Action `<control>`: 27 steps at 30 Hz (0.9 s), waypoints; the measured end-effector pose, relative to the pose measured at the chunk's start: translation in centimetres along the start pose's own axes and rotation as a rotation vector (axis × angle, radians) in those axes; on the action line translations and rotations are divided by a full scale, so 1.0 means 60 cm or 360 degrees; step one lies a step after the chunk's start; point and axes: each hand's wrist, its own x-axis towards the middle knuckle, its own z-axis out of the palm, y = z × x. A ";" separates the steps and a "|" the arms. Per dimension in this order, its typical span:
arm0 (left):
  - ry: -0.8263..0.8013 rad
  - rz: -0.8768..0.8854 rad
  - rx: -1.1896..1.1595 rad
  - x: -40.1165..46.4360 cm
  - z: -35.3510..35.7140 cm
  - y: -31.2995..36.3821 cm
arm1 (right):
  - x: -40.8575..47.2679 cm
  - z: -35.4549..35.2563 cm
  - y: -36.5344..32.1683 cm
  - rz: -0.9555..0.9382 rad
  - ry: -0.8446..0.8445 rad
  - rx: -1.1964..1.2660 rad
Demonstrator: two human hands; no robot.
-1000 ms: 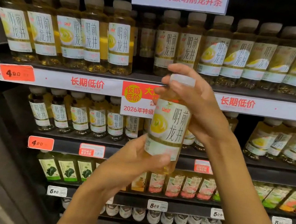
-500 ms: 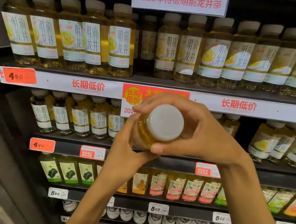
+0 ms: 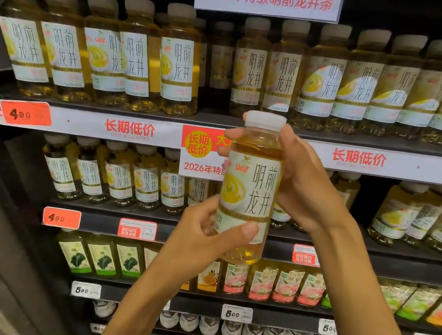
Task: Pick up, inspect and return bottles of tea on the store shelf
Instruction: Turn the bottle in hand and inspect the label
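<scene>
The bottle of tea (image 3: 249,189) is held upright in front of the shelves, its white cap (image 3: 265,120) topmost and its base lowest, so that the long axis runs nearly vertical with only a slight lean of the cap to the right; the printed label faces the camera and the pale amber liquid is seen above and below it. The lower part of the bottle is gripped by the left hand (image 3: 204,240), whose thumb is laid across the bottom edge of the label while the curled fingers are hidden behind it. The neck and shoulder are clasped by the right hand (image 3: 302,186), fingers wrapped round the far side just under the cap. The step in hand is judged to be inspection, and it is best done with the bottle kept steady between both grips, the label turned squarely to the eye, and the thumb slid clear of the small print before the bottle is rotated slowly about its upright axis. Behind the bottle, and just left of its shoulder, a red and yellow promotional tag (image 3: 202,147) is fixed to the white shelf strip (image 3: 133,129). Above the bottle, a gap in the top row of matching bottles (image 3: 221,60) is seen, judged a likely place of return; further rows are ranged below and to either side
</scene>
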 end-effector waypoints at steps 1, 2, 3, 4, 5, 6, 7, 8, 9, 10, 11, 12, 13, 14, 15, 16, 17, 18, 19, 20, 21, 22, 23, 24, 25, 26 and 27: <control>-0.0030 -0.0023 -0.0028 -0.001 0.002 0.002 | 0.001 -0.003 0.001 0.0003 0.0019 0.0052; -0.0035 -0.0036 -0.0046 -0.001 0.004 0.002 | 0.001 -0.005 0.002 -0.0019 0.0035 0.0099; -0.0006 -0.0040 -0.0050 -0.001 0.006 0.002 | 0.002 -0.005 0.002 -0.0051 0.0059 0.0131; 0.0052 -0.0037 -0.0050 0.000 0.008 0.001 | 0.002 -0.004 0.001 -0.0086 0.0106 0.0139; 0.0123 -0.0029 -0.0054 0.001 0.010 -0.004 | 0.002 -0.002 0.001 -0.0119 0.0180 0.0136; 0.0198 -0.0023 -0.0054 0.003 0.012 -0.010 | 0.003 0.001 0.001 -0.0148 0.0270 0.0133; 0.0262 -0.0036 -0.0055 0.006 0.015 -0.014 | 0.003 0.003 0.003 -0.0171 0.0348 0.0139; 0.0306 -0.0055 -0.0070 0.008 0.018 -0.015 | 0.003 0.005 0.005 -0.0189 0.0399 0.0150; 0.0315 -0.0063 -0.0142 0.010 0.021 -0.018 | 0.003 0.006 0.005 -0.0203 0.0427 0.0164; 0.0274 -0.0082 -0.0304 0.012 0.021 -0.020 | 0.005 0.008 0.004 -0.0208 0.0438 0.0180; 0.0198 -0.0133 -0.0534 0.014 0.022 -0.018 | 0.006 0.008 0.001 -0.0196 0.0431 0.0199; 0.0079 -0.0202 -0.0767 0.015 0.022 -0.015 | 0.008 0.008 -0.002 -0.0164 0.0411 0.0213; -0.0054 -0.0279 -0.0953 0.014 0.021 -0.012 | 0.010 0.008 -0.005 -0.0114 0.0370 0.0218; -0.0166 -0.0344 -0.1064 0.015 0.021 -0.011 | 0.012 0.007 -0.006 -0.0063 0.0312 0.0222; -0.0247 -0.0377 -0.1098 0.015 0.020 -0.015 | 0.013 0.005 -0.005 -0.0031 0.0256 0.0222; -0.0298 -0.0389 -0.1097 0.016 0.021 -0.020 | 0.013 0.004 -0.005 -0.0030 0.0224 0.0208; -0.0277 -0.0375 -0.1034 0.017 0.020 -0.025 | 0.013 0.002 -0.005 -0.0052 0.0230 0.0170; -0.0182 -0.0333 -0.0931 0.020 0.019 -0.031 | 0.012 0.002 -0.006 -0.0088 0.0263 0.0114; -0.0074 -0.0275 -0.0821 0.022 0.018 -0.032 | 0.010 0.003 -0.008 -0.0125 0.0304 0.0046; 0.0006 -0.0217 -0.0718 0.023 0.017 -0.030 | 0.009 0.004 -0.008 -0.0161 0.0353 -0.0029; 0.0050 -0.0162 -0.0611 0.023 0.016 -0.030 | 0.008 0.006 -0.008 -0.0187 0.0403 -0.0097; 0.0071 -0.0137 -0.0500 0.023 0.017 -0.032 | 0.008 0.008 -0.007 -0.0194 0.0447 -0.0143; 0.0083 -0.0139 -0.0411 0.022 0.020 -0.034 | 0.008 0.010 -0.004 -0.0178 0.0478 -0.0177; 0.0101 -0.0152 -0.0385 0.021 0.022 -0.036 | 0.009 0.013 -0.002 -0.0146 0.0494 -0.0209; 0.0117 -0.0165 -0.0406 0.019 0.024 -0.036 | 0.009 0.014 -0.001 -0.0105 0.0493 -0.0230; 0.0102 -0.0190 -0.0495 0.018 0.026 -0.035 | 0.010 0.014 -0.001 -0.0063 0.0472 -0.0220; 0.0053 -0.0241 -0.0666 0.017 0.028 -0.032 | 0.011 0.013 -0.003 -0.0025 0.0429 -0.0174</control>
